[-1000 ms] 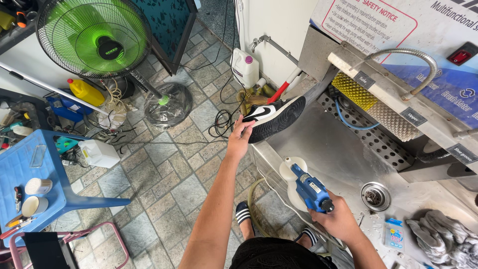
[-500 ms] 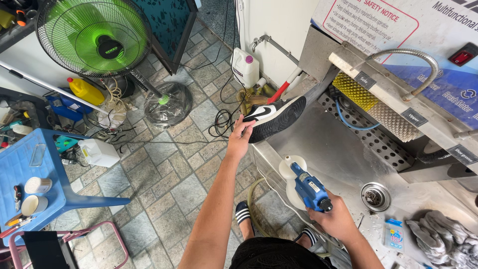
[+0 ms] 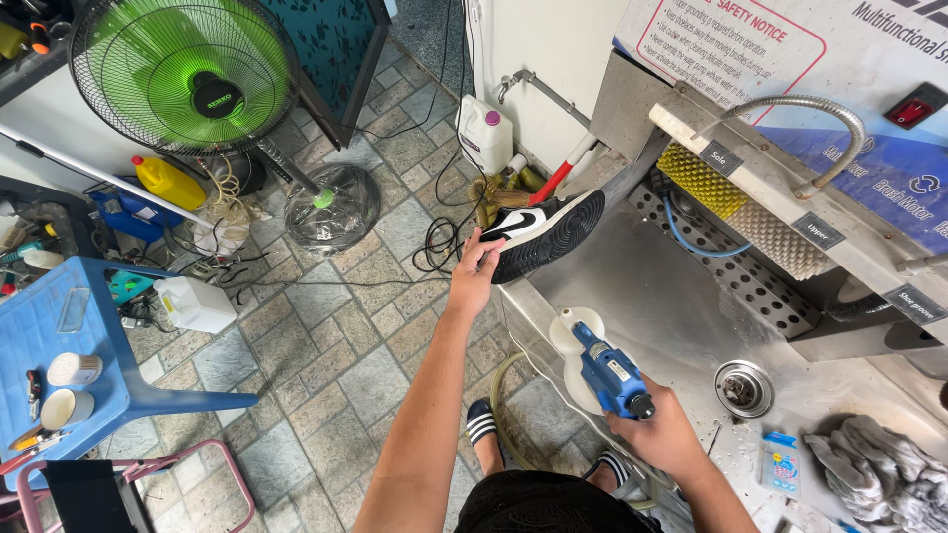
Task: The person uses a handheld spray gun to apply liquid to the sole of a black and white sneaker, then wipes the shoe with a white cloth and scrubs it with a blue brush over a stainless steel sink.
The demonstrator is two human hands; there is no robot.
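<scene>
A white sign with a red-bordered notice panel is mounted at the top right, above a blue machine panel carrying a red rocker switch. Small grey rectangular labels sit along the brush bar. A small blue-and-white packet lies flat on the steel desk, beside the drain.

The left hand is extended at arm's length, fingers clamped on the heel of a black-and-white sneaker, held on its side above the desk's left edge. The right hand is close to the body, fingers wrapped around a blue spray gun with a white bottle.

A green fan and a white jug stand on the tiled floor.
</scene>
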